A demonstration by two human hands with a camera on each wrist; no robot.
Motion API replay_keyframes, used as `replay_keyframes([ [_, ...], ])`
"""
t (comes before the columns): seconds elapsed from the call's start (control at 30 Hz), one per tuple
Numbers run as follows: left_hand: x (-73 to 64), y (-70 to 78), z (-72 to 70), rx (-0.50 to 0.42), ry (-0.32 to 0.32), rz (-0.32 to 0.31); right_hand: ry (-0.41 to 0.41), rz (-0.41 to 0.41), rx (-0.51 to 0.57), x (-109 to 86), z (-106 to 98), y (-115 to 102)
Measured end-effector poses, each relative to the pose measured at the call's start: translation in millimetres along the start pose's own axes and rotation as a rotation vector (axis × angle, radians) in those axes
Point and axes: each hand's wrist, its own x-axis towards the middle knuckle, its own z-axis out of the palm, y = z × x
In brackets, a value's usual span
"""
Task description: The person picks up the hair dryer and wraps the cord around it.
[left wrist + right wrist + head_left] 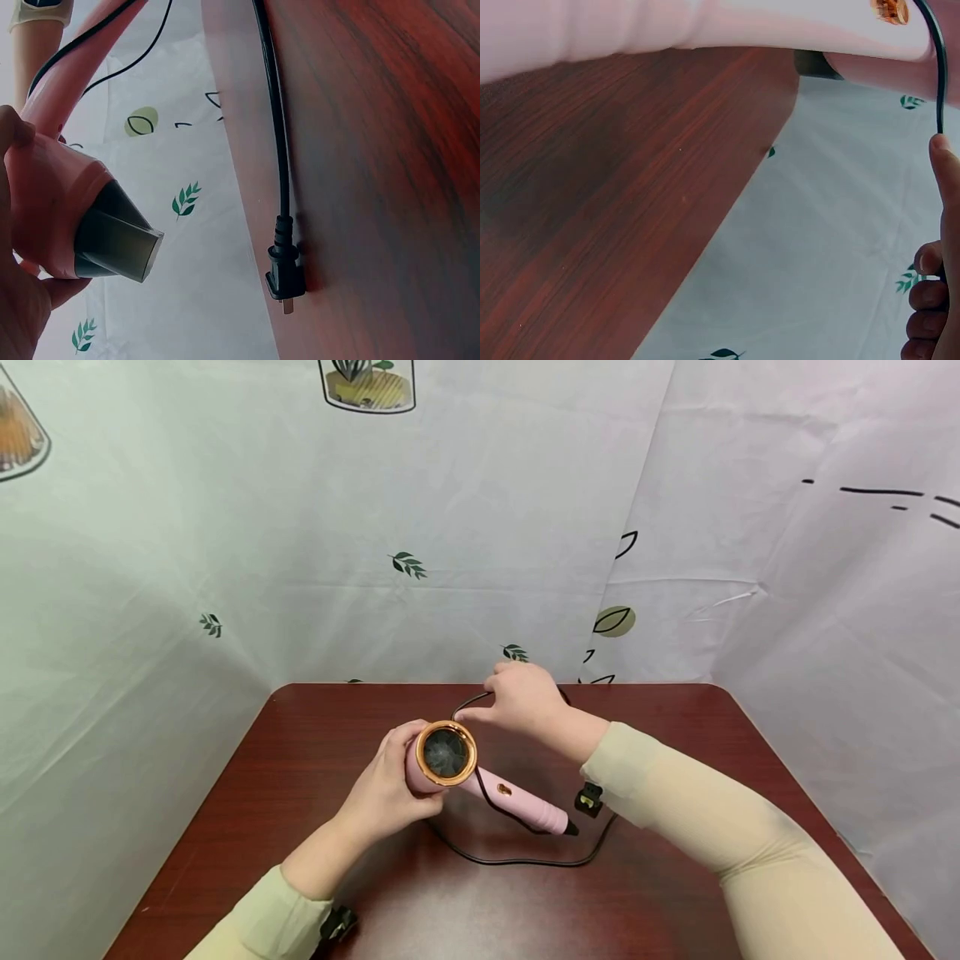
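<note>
Pale cloth printed with dark leaf sprigs (337, 510) walls in the reddish-brown, wood-grained worktop (300, 802) on its left, far and right sides. At far left, a jar print (18, 431) is cut off by the frame; another, farther right, loses its top.

At near left, a pale sleeve (262, 918) runs out of view, a black device (339, 924) at its cuff. Its left hand (386, 785) curls around the barrel of a pink hair dryer (492, 779), held above the middle of the worktop, handle slanting near and right. The dryer's copper-coloured ring (472, 756) faces up; what lies inside it is dark and hard to make out. The nozzle (120, 240) and the plug (285, 274) show only in the left wrist view, and whether the plug rests flat I cannot tell.

A black cord (517, 862) passes along the handle and loops on the near side, part of it lost behind the dryer.

Farther right, the right hand (521, 697) holds the cord, thumb extended along it and the other fingers curled, partly cropped in its own wrist view. The right sleeve (697, 802) leaves the frame at near right.
</note>
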Motion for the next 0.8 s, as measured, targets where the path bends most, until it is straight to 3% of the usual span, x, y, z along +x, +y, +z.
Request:
replay_keyframes([
  [0.33, -1.5, 0.4, -2.1, -0.018, -0.013, 0.093, -0.015, -0.011, 0.01, -0.7, 7, -5],
  [0.47, -3.6, 0.2, -1.9, -0.05, -0.004, 0.104, -0.09, 0.015, 0.064, -0.9, 9, -6],
  [0.6, -5.2, 2.9, -1.0, -0.162, 0.036, 0.074, -0.183, 0.053, 0.118, -1.6, 11, -7],
  [0.8, -4.0, 12.3, -2.3, -0.38, 0.125, 0.038, -0.207, 0.039, 0.147, -3.3, 17, -8],
])
